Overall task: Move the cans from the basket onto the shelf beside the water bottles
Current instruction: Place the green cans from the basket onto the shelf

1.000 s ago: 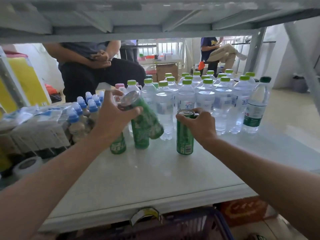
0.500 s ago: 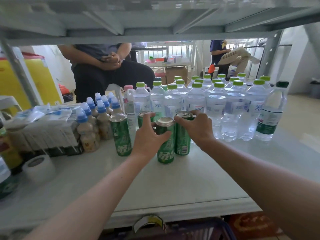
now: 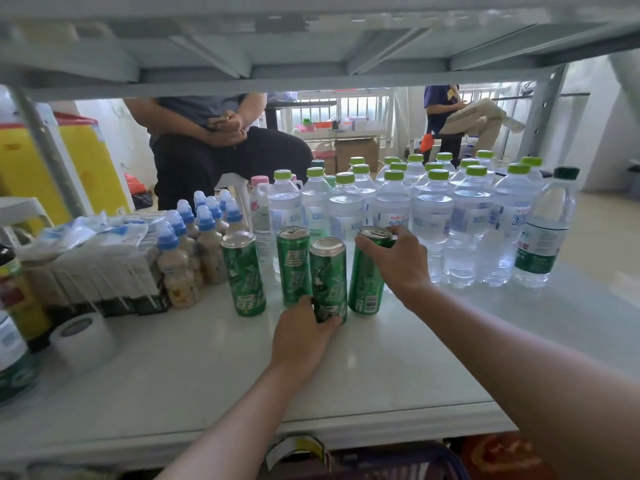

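4 green cans stand upright on the shelf (image 3: 346, 382), grouped just in front of the water bottles (image 3: 433, 216) and to the right of the small blue-capped bottles (image 3: 194, 251). From left to right they are the far-left can (image 3: 244, 275), the second can (image 3: 293, 265), the front can (image 3: 328, 278) and the right can (image 3: 367, 271).

Both hands are on cans. The left hand (image 3: 304, 336) has its fingers curled round the base of the front can, which sits nearest the shelf edge and touches or nearly touches its neighbours. The right hand (image 3: 401, 265) grips the right can near its top, fingers wrapped over the rim; this can stands closest to the water bottles. The other 2 cans stand free.

So the task looks well under way: 4 cans are up, and the 2 in hand seem set down and need only release, perhaps a nudge into line. What is left is unclear, since the basket (image 3: 388, 462) shows only as a dark rim below the shelf edge and its contents are hidden. Any cans inside would need the same trip.
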